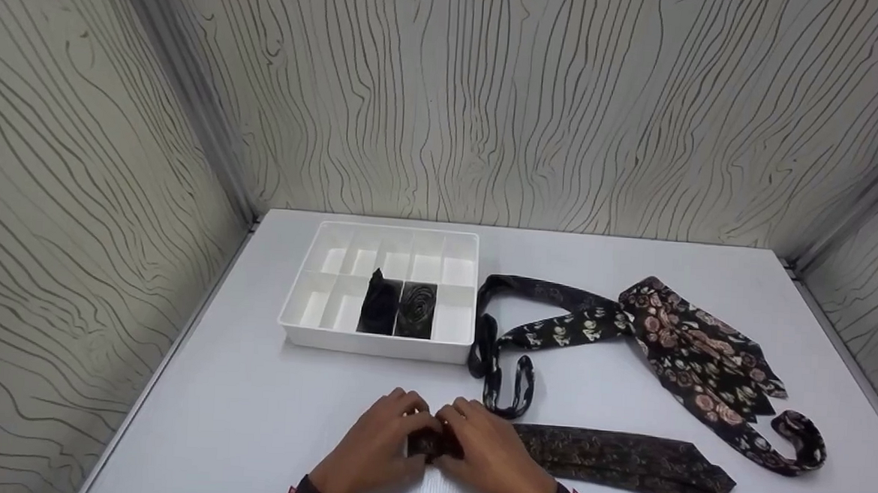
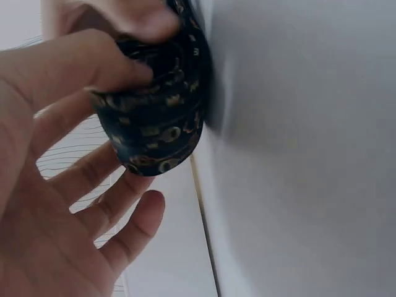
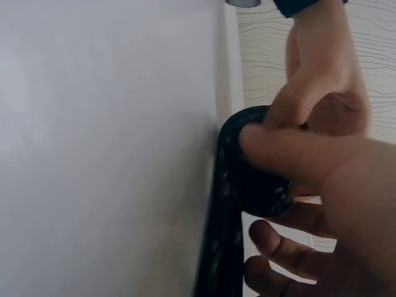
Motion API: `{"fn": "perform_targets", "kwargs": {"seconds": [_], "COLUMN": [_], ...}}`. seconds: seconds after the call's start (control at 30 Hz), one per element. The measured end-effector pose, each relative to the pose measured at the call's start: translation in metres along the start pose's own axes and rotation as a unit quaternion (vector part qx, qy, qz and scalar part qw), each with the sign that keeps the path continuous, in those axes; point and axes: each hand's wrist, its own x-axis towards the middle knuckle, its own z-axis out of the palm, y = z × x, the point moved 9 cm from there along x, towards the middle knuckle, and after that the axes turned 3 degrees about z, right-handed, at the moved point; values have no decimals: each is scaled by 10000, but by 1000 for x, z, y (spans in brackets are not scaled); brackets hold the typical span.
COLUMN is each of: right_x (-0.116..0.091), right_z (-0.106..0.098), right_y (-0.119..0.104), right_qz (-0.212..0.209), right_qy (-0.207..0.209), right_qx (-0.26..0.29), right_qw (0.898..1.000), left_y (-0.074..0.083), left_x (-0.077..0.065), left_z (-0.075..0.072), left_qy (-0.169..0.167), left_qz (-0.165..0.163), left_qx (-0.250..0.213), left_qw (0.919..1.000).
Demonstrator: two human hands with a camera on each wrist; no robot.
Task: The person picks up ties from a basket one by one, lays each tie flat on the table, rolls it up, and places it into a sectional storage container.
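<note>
A dark patterned necktie [image 1: 623,463] lies lengthwise on the table, its wide pointed end to the right and its other end wound into a roll. My left hand [image 1: 379,450] grips the left side of that roll, thumb pressed at its coiled edge. Against the other side, my right hand [image 1: 492,456] pinches the roll with thumb and fingers. Small pale motifs show on the roll [image 2: 151,133] in the left wrist view. The right wrist view has the flat length of the tie [image 3: 219,253] running off from the coil. Both hands partly cover the roll.
Beyond the hands stands a white divided box [image 1: 377,345]. Two of its front compartments hold rolled dark ties, one black [image 1: 380,307] and one patterned [image 1: 417,311]. To the right lie loose floral ties [image 1: 704,358], with narrow ends curling near the box and the right edge.
</note>
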Motion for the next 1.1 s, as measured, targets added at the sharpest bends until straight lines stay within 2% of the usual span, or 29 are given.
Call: {"fn": "perform_targets", "kwargs": {"seconds": [0.1, 0.23, 0.4, 0.5, 0.6, 0.73, 0.9, 1.1], "right_x": [0, 1, 0, -2, -2, -5, -7, -9], "right_z": [0, 1, -1, -2, -2, -2, -4, -5], "right_y": [1, 1, 1, 3, 4, 5, 8, 9], "right_qz": [10, 75, 57, 152, 217, 201, 300, 202], "right_qy": [-40, -180, -188, -286, -353, -312, -290, -153], "right_qx": [25, 299, 56, 122, 254, 98, 220, -26], "right_qw": [10000, 9994, 9998, 9994, 9988, 9993, 9989, 9997], "left_y": [-1, 1, 1, 2, 4, 8, 9, 12], "left_x": [1, 1, 2, 3, 4, 5, 5, 7], "left_z": [2, 1, 2, 3, 2, 1, 3, 3], "left_qy": [-80, -88, -265, -390, -310, -228, -320, -362], "left_qz": [-64, 22, -82, -126, -21, 129, 100, 110], "left_qx": [-49, -15, -25, -74, -29, 50, 54, 109], "left_qw": [9999, 10000, 9996, 9991, 9995, 9996, 9994, 9992]}}
